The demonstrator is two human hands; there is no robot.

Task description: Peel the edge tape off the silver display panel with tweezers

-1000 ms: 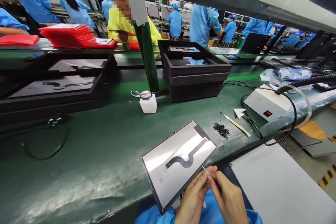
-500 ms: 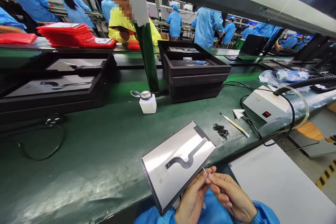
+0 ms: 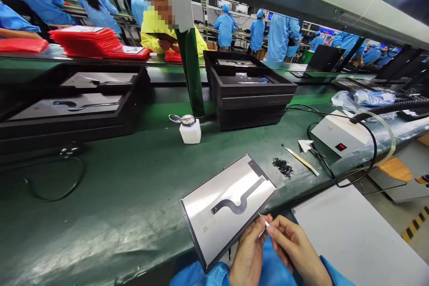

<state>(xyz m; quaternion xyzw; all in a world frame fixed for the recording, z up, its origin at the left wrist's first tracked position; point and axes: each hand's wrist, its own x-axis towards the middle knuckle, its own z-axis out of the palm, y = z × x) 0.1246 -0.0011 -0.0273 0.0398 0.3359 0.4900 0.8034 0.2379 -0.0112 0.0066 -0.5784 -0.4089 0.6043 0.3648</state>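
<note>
Silver panel (image 3: 226,225) overhangs the tabletop's (image 3: 134,196) near edge, work apparently underway.
Right hand (image 3: 295,243) pinches a slim tool (image 3: 267,223); left hand's (image 3: 249,250) grip is unclear. Black scraps (image 3: 283,167) suggest some work done, remainder uncertain.

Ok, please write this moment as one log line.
left hand: at panel edge; right hand: pinching slim pale object; dark ribbon: on panel
</note>
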